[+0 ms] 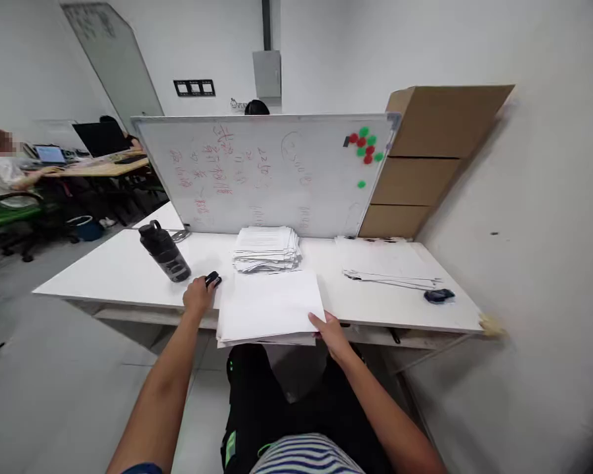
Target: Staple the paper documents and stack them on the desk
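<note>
My left hand [197,295] is closed around a small black stapler [213,280] at the table's front edge, left of the papers. With the thumb on top and the fingers underneath, my right hand [330,329] grips the right front corner of a stack of white paper [271,306]. The top sheet is blank, and the stack's front edge juts out past the table edge. Behind it lies a thicker pile of printed sheets [267,247], its edges uneven.
A dark water bottle [165,252] stands left on the white table [109,270]. A whiteboard [277,178] leans upright behind, beside stacked cardboard boxes [425,158]. More papers [385,260] and a dark crumpled item [439,295] lie right. A person sits at a far-left desk.
</note>
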Demonstrator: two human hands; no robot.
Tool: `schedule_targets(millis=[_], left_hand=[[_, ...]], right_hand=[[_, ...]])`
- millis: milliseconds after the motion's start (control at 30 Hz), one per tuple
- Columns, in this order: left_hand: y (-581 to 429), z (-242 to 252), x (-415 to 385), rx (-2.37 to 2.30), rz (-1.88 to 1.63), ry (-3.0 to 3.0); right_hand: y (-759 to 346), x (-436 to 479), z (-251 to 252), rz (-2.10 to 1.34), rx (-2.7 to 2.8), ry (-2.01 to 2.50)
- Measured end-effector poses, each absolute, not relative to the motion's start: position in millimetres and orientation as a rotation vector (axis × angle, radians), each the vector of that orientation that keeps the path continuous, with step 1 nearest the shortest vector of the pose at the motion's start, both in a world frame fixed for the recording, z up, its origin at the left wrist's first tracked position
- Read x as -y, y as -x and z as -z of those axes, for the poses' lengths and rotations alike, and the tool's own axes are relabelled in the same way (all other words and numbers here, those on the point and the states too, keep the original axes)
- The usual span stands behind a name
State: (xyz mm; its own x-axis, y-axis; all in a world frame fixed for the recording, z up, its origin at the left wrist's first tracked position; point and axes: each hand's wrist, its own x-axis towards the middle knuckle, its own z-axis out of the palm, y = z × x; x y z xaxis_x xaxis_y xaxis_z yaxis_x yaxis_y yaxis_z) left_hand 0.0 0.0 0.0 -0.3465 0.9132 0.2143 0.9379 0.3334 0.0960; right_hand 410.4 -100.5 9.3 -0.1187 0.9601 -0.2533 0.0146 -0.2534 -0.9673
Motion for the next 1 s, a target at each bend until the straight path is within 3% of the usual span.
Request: schedule_targets(millis=[367, 600, 767, 1000], left_hand=[[-15.2, 18.8, -3.8, 2.305, 0.38, 1.502], [-17.4, 20.9, -5.0, 2.293, 0.398, 1.476], [-16.9, 21.8, -5.2, 2.27, 0.413, 1.475], [-9.5, 29.2, -9.3, 2.24, 0.433, 1.466]], right_hand=[[-435.9, 71.3, -1.9, -0.716, 1.864, 2.079], [-526.7, -27.5, 3.2, 0.033, 1.601, 2.073], [-570.0, -78.2, 34.1, 0.042, 1.699, 2.055], [-574.2, -82.1, 54.5, 0.054, 1.735, 1.974]])
